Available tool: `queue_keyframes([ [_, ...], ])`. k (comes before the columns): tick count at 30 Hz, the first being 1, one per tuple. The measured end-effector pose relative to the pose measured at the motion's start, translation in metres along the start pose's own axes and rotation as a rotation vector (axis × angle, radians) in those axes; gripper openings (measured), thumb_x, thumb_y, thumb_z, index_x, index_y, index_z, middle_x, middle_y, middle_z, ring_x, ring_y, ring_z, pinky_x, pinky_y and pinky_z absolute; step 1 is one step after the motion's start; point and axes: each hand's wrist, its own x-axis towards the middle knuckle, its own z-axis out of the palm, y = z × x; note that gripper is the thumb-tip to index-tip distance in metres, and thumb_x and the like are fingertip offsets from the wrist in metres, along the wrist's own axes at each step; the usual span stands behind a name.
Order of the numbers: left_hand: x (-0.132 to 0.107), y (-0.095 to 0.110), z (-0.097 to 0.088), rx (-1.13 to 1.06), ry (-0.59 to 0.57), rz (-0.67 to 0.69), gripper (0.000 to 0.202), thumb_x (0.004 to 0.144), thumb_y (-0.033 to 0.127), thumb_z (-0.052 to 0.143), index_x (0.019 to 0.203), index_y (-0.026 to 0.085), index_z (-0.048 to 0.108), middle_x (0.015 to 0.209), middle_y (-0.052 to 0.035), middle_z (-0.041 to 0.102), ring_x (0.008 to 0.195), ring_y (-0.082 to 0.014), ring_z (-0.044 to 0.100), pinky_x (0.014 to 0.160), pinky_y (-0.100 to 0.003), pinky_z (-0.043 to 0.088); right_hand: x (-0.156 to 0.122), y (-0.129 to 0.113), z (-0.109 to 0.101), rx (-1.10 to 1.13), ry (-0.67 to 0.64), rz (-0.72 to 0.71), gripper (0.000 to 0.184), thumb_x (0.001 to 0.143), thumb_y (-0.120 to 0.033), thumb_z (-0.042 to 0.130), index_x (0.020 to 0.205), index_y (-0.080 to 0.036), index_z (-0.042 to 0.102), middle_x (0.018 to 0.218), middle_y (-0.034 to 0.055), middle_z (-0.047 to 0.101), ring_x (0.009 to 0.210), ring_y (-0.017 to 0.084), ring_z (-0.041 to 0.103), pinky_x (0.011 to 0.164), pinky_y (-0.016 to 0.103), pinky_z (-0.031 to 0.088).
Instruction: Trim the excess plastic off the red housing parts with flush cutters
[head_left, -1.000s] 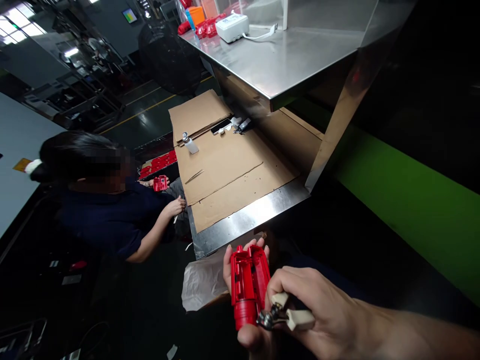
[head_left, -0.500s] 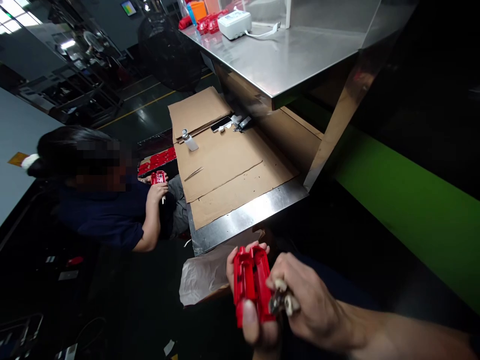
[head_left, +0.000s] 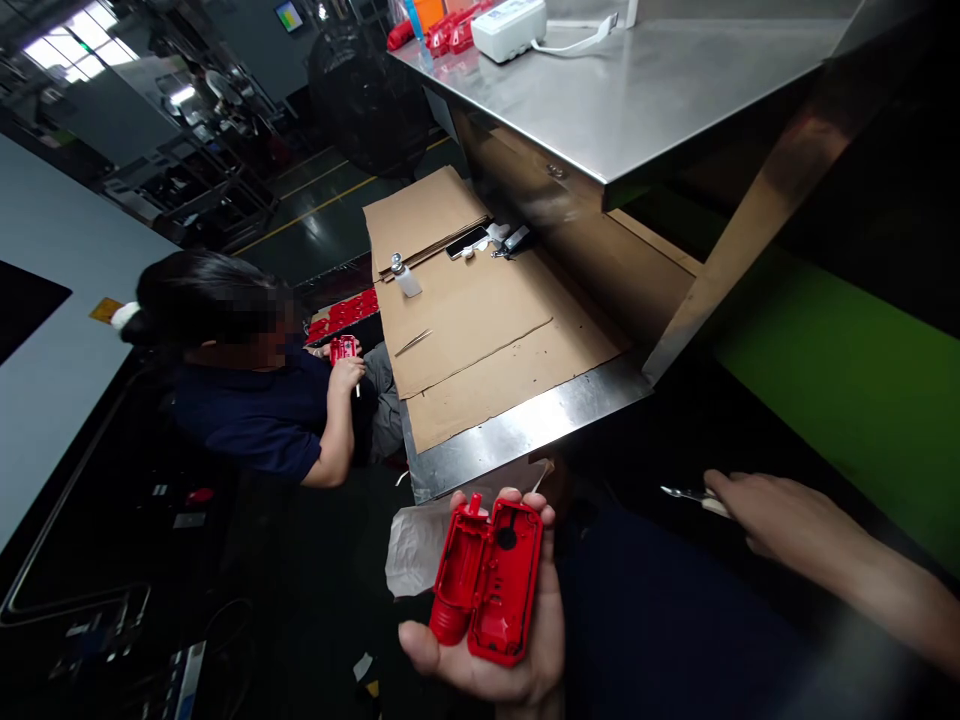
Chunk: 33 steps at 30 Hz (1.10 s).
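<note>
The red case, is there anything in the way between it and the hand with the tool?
Nothing that I can see. The red case lies open in the left hand; the right hand, holding the tool, is off to the right. The dark blue cloth between them looks lower down.

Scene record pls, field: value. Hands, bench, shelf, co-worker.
left hand: palm up, holding red casing
casing state: open, two halves side by side
right hand: gripping pale-handled tool, apart from casing
bench: cardboard, tweezers, bottle
shelf: white box, red parts
co-worker: holding red piece
</note>
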Motion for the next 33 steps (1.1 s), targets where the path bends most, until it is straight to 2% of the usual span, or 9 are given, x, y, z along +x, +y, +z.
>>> queue_keyframes([
  [3, 0.004, 0.0, -0.005, -0.131, -0.281, -0.065, 0.087, 0.077, 0.09, 0.048, 0.129, 0.025, 0.071, 0.115, -0.0148, 0.076, 0.103, -0.0307, 0.074, 0.093, -0.039, 0.059, 0.002, 0.011, 0.009, -0.007, -0.097, 0.055, 0.052, 0.068, 0.015, 0.049, 0.106, -0.016, 0.067, 0.069, 0.0023, 0.067, 0.06, 0.025, 0.068, 0.047, 0.028, 0.036],
  [7, 0.01, 0.003, -0.008, -0.322, -0.541, -0.175, 0.095, 0.081, 0.09, 0.043, 0.144, 0.021, 0.058, 0.132, -0.0167, 0.067, 0.122, -0.0298, 0.065, 0.109, -0.036, 0.05, 0.017, 0.008, 0.01, 0.03, -0.185, 0.08, 0.002, 0.091, -0.02, 0.062, 0.093, -0.02, 0.062, 0.068, 0.0022, 0.067, 0.056, 0.024, 0.066, 0.047, 0.03, 0.038],
  [10, 0.015, 0.005, -0.008, -0.357, -0.587, -0.199, 0.096, 0.079, 0.091, 0.045, 0.145, 0.023, 0.055, 0.133, -0.0149, 0.065, 0.122, -0.0279, 0.064, 0.109, -0.034, 0.05, 0.032, -0.002, 0.001, 0.06, -0.178, 0.065, 0.029, 0.096, -0.05, 0.057, 0.095, -0.02, 0.056, 0.073, 0.0037, 0.068, 0.06, 0.024, 0.067, 0.052, 0.032, 0.044],
  [14, 0.023, 0.007, -0.008, -0.375, -0.618, -0.187, 0.1, 0.076, 0.095, 0.043, 0.146, 0.024, 0.053, 0.134, -0.0147, 0.064, 0.122, -0.0269, 0.063, 0.109, -0.032, 0.05, 0.048, -0.017, -0.014, 0.19, -0.095, 0.025, 0.04, 0.094, -0.062, 0.044, 0.094, -0.023, 0.051, 0.075, 0.003, 0.067, 0.06, 0.022, 0.065, 0.055, 0.033, 0.045],
  [20, 0.035, 0.011, -0.004, -0.314, -0.505, -0.127, 0.1, 0.078, 0.095, 0.038, 0.146, 0.023, 0.055, 0.137, -0.0147, 0.065, 0.126, -0.0299, 0.063, 0.111, -0.036, 0.049, 0.065, -0.022, -0.015, 0.294, 0.02, -0.041, 0.038, 0.1, -0.055, 0.036, 0.104, -0.023, 0.056, 0.082, 0.0037, 0.069, 0.06, 0.02, 0.063, 0.055, 0.033, 0.047],
  [25, 0.047, 0.009, 0.002, -0.215, -0.315, -0.022, 0.098, 0.076, 0.094, 0.045, 0.14, 0.023, 0.062, 0.128, -0.0165, 0.07, 0.118, -0.0314, 0.068, 0.104, -0.038, 0.053, 0.09, -0.016, 0.003, 0.246, 0.189, -0.268, 0.044, 0.102, -0.057, 0.044, 0.128, -0.025, 0.058, 0.121, 0.0083, 0.069, 0.108, 0.029, 0.066, 0.088, 0.04, 0.056],
  [28, 0.053, 0.008, 0.006, -0.157, -0.215, 0.046, 0.11, 0.068, 0.101, 0.033, 0.136, 0.021, 0.065, 0.124, -0.0186, 0.072, 0.115, -0.0335, 0.07, 0.1, -0.042, 0.055, 0.125, -0.02, 0.024, 0.19, 0.319, -0.387, 0.046, 0.103, -0.054, 0.043, 0.136, -0.023, 0.055, 0.134, 0.0107, 0.063, 0.129, 0.033, 0.054, 0.104, 0.047, 0.05],
  [31, 0.059, 0.007, 0.007, -0.123, -0.209, 0.075, 0.127, 0.061, 0.103, 0.007, 0.139, 0.019, 0.063, 0.128, -0.0208, 0.069, 0.118, -0.0352, 0.068, 0.101, -0.044, 0.054, 0.172, -0.03, 0.051, 0.182, 0.4, -0.414, 0.05, 0.104, -0.049, 0.039, 0.136, -0.015, 0.055, 0.136, 0.0159, 0.06, 0.137, 0.036, 0.045, 0.111, 0.05, 0.045],
  [33, 0.063, 0.006, 0.004, -0.143, -0.222, 0.078, 0.129, 0.06, 0.102, 0.005, 0.141, 0.019, 0.06, 0.132, -0.0226, 0.066, 0.122, -0.0369, 0.064, 0.105, -0.045, 0.051, 0.202, -0.039, 0.069, 0.17, 0.452, -0.403, 0.051, 0.104, -0.047, 0.038, 0.135, -0.011, 0.056, 0.134, 0.0186, 0.06, 0.137, 0.038, 0.043, 0.113, 0.053, 0.043],
])
